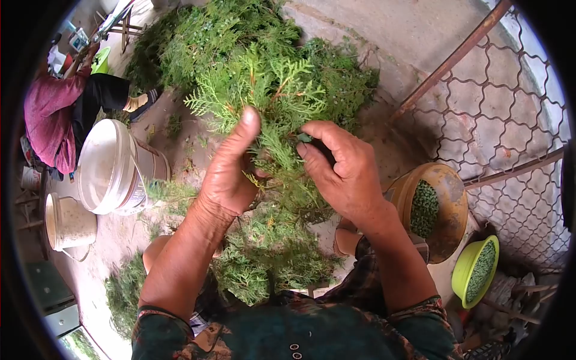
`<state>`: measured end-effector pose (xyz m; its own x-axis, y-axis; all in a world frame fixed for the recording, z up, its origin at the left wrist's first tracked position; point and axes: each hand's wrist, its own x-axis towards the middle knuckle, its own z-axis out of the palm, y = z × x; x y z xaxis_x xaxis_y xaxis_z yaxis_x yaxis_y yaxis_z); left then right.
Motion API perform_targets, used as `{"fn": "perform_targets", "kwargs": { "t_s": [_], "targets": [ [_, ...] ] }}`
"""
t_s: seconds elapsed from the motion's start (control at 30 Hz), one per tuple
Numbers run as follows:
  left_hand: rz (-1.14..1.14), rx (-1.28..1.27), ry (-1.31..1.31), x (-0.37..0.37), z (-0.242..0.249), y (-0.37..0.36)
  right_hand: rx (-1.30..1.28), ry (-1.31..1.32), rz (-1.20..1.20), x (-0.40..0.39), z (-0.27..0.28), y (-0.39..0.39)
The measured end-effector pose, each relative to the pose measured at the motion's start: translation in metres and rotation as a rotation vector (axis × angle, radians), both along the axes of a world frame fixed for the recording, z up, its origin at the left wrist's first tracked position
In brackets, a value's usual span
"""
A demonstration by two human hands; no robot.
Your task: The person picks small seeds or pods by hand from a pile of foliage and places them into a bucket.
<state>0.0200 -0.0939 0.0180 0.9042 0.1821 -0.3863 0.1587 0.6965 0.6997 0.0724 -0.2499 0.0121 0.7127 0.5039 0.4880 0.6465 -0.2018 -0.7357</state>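
My left hand (pixel 231 165) is wrapped round a leafy arborvitae branch (pixel 282 96), with its thumb pointing up along the stems. The branch fans out away from me, bright green with some orange-brown stems. Just right of it, my right hand (pixel 345 165) has thumb and forefinger pinched on a small green cone (pixel 304 138) at the branch's side. The other fingers of that hand are curled in. Beneath both hands, more cut greenery (pixel 270 252) lies between my legs.
A large heap of branches (pixel 204 42) lies ahead. White buckets (pixel 105 168) stand at left, near a seated person in a purple top (pixel 54 108). At right are a yellowish bucket (pixel 447 228) and a lime-green basin (pixel 462 282), both holding small green cones, beside a wire mesh panel (pixel 480 102).
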Motion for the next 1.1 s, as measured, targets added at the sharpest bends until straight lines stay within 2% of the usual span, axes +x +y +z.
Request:
{"fn": "perform_targets", "kwargs": {
  "t_s": [0.07,0.1,0.2,0.27,0.33,0.4,0.5,0.53,0.6,0.63,0.67,0.73,0.77,0.8,0.87,0.9,1.0,1.07,1.1],
  "targets": [
    [-0.073,0.219,0.088,-0.001,-0.009,0.002,0.046,-0.156,-0.012,0.002,-0.006,0.001],
    [-0.215,0.222,0.032,0.0,-0.006,0.005,0.047,-0.156,-0.012,0.004,-0.008,0.002],
    [-0.231,0.246,0.04,0.001,-0.013,0.009,0.099,-0.15,-0.014,0.003,-0.003,0.003],
    [-0.14,0.225,0.03,0.0,-0.006,0.005,0.519,0.598,0.08,0.0,0.021,-0.005],
    [-0.111,0.27,0.208,-0.001,-0.01,0.014,0.874,0.902,0.291,0.015,0.03,-0.021],
    [-0.11,0.255,0.19,-0.004,-0.012,0.016,0.933,0.985,0.331,0.019,0.032,-0.024],
    [-0.135,0.044,0.067,-0.004,-0.019,0.02,0.869,1.065,0.347,0.015,0.032,-0.02],
    [-0.138,0.049,0.068,-0.005,-0.019,0.022,0.875,1.064,0.346,0.015,0.032,-0.018],
    [-0.218,0.121,0.016,-0.011,-0.012,0.022,0.666,1.064,0.045,0.013,0.034,-0.016],
    [-0.126,0.232,0.0,-0.015,0.002,0.01,0.585,1.041,-0.015,0.014,0.036,-0.021],
    [-0.129,0.233,0.002,-0.016,0.0,0.014,0.587,1.043,-0.017,0.017,0.03,-0.021],
    [-0.364,0.2,-0.084,-0.016,-0.002,0.024,0.215,0.492,-0.077,0.022,0.022,-0.015],
    [-0.324,0.171,-0.104,-0.018,0.0,0.02,0.092,0.664,0.036,0.018,0.028,-0.022],
    [-0.327,0.171,-0.104,-0.017,0.0,0.017,0.094,0.664,0.033,0.016,0.022,-0.021],
    [-0.236,0.25,-0.137,-0.016,-0.004,0.015,0.265,0.619,0.424,0.013,0.002,-0.011],
    [-0.218,0.184,-0.177,-0.013,-0.009,0.016,0.336,0.785,0.378,0.002,0.003,-0.005],
    [-0.158,0.227,-0.209,-0.011,-0.017,0.015,0.302,0.884,0.325,-0.004,0.015,-0.002],
    [-0.135,0.23,-0.224,-0.01,-0.016,0.013,0.292,0.851,0.309,-0.006,0.016,-0.002],
    [-0.141,0.266,-0.251,-0.01,-0.018,0.014,0.126,0.651,0.266,-0.002,0.005,-0.003]
  ]
}}
